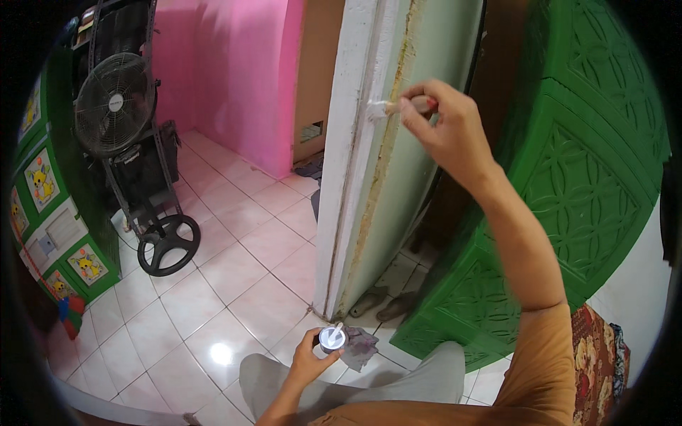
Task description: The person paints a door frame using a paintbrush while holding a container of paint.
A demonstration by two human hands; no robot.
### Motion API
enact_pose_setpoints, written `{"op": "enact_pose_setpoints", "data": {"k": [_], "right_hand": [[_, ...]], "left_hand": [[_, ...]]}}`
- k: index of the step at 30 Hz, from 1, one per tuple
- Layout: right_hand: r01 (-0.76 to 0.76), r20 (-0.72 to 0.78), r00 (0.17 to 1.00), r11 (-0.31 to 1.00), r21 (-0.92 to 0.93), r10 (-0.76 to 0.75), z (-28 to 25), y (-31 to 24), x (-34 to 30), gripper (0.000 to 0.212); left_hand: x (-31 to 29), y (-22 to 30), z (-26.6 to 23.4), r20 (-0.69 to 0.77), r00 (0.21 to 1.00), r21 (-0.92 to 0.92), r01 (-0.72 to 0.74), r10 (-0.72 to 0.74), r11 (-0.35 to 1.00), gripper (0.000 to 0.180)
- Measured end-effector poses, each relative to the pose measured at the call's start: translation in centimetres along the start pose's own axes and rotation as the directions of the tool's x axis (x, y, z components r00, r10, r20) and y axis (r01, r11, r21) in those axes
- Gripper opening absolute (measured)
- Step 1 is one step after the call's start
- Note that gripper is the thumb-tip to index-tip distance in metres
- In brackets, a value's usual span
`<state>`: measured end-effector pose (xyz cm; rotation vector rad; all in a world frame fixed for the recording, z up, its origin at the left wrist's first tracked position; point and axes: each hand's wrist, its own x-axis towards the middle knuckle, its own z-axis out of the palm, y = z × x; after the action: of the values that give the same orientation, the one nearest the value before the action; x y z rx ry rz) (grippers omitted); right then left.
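A small paintbrush (384,108) with white bristles is pinched in the fingers of my right hand (452,126), raised at the upper right. Its bristles meet the white door frame (349,142), just left of a rough yellowish strip on the frame's edge. Low in front of me, my left hand (307,363) grips a small round can (325,345) of white paint. A pale stick-like thing leans in the can's mouth. Beside the can, on the floor, lies a crumpled grey-purple rag (362,349).
A green carved panel (582,192) stands close on my right. Behind the frame, dark footwear (369,301) rests on the tiles. At the left are a black standing fan (116,103) and a green cabinet (106,263) with cartoon pictures. A pink wall (231,78) rises beyond.
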<state>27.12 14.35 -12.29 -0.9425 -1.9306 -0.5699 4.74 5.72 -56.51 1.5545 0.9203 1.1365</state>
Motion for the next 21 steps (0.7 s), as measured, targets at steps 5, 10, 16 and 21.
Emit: {"op": "enact_pose_setpoints", "data": {"k": [5, 10, 16, 21], "right_hand": [[0.123, -0.064, 0.988, 0.975, -0.187, -0.137, -2.6, 1.0, 7.1, 0.018], [0.368, -0.120, 0.843, 0.726, -0.581, -0.524, -4.4, -1.9, 12.7, 0.013], [0.601, 0.373, 0.766, 0.376, -0.706, -0.523, -0.9, -0.4, 8.0, 0.020], [0.720, 0.582, 0.688, 0.505, -0.475, -0.434, 3.0, -2.6, -0.7, 0.012]], "left_hand": [[0.1, 0.4, -0.7, 0.011, 1.000, -0.027, -0.025, 0.025, 0.999, 0.063], [-0.2, -0.8, -1.2, 0.001, 1.000, -0.025, -0.008, 0.008, 1.000, 0.065], [-0.2, -1.2, -1.3, -0.001, 1.000, -0.004, -0.021, 0.021, 1.000, 0.064], [-0.4, -1.7, -1.8, -0.042, 0.998, -0.075, -0.043, 0.040, 0.996, 0.065]]}}
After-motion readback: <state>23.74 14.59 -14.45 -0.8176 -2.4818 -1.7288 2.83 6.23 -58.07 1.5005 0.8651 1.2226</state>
